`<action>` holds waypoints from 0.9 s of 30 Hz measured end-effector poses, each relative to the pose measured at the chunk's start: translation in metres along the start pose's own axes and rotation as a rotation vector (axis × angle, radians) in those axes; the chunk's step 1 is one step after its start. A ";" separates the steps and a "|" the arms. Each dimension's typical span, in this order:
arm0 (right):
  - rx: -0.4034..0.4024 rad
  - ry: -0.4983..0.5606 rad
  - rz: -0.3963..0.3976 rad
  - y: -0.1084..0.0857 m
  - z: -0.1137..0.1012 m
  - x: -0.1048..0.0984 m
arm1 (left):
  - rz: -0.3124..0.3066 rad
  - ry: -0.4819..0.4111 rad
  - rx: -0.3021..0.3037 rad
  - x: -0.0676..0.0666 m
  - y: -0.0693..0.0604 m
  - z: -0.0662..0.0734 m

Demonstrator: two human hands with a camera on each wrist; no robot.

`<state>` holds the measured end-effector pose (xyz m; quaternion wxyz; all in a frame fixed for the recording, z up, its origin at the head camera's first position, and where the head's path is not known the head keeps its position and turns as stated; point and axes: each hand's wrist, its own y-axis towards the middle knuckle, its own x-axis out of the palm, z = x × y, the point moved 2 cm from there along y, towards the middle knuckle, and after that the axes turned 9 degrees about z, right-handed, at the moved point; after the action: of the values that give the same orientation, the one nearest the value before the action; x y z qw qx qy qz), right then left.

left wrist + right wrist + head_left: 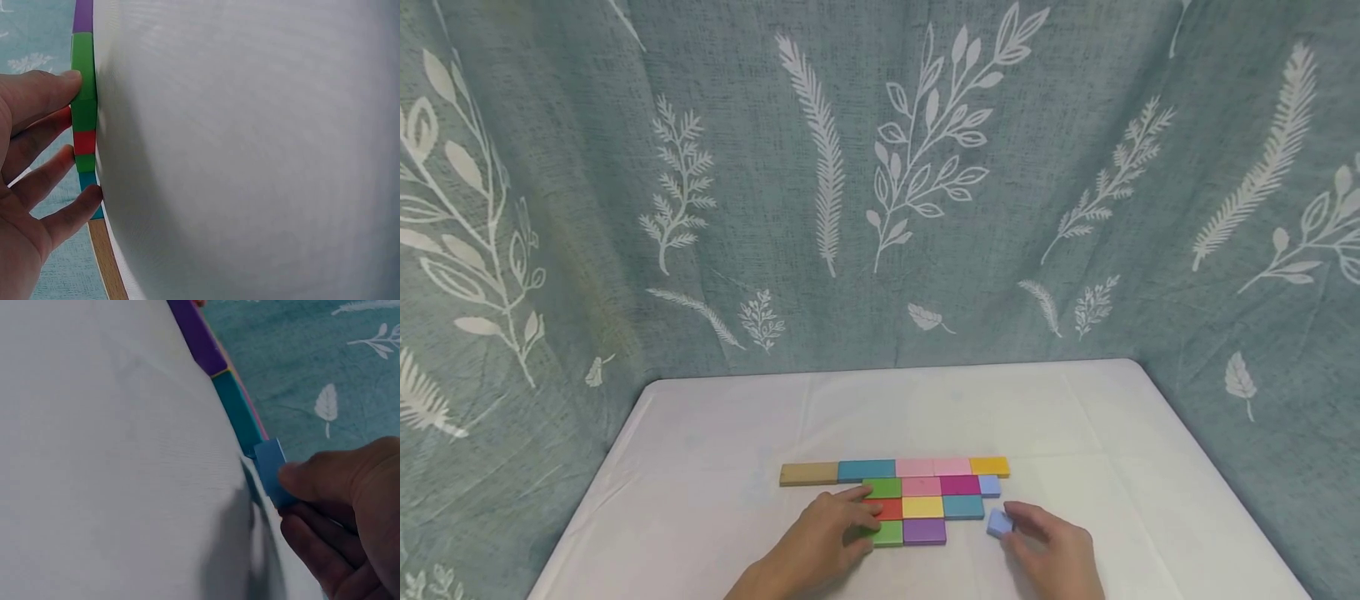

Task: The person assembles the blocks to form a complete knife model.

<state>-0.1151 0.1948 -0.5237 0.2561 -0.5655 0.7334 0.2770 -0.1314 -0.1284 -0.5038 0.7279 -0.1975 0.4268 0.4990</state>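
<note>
Flat coloured blocks lie side by side in several rows on the white table. My left hand (820, 542) rests at the rows' left ends, its fingers spread over the upper green block (882, 488), the red block (891, 508) and the lower green block (889, 533). In the left wrist view, the thumb touches the lower green block (83, 69). Between thumb and fingers, my right hand (1056, 546) pinches a small light blue block (998, 523), tilted and just right of the teal block (962, 507). The right wrist view shows that light blue block (270, 464) partly covered by the thumb.
The back row holds a tan wooden block (808, 474), a teal block (867, 471), pink blocks and an orange-yellow block (990, 467). A purple block (925, 531) lies in the front row. Behind the table (722, 417) hangs a leaf-patterned curtain (865, 317).
</note>
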 end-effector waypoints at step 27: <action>-0.519 -0.079 -0.262 0.017 -0.032 0.018 | 0.012 -0.002 0.013 -0.002 -0.001 -0.001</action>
<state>-0.1377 0.1641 -0.5115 0.1646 -0.6908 0.5482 0.4418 -0.1308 -0.1307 -0.5030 0.7267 -0.1897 0.4307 0.5005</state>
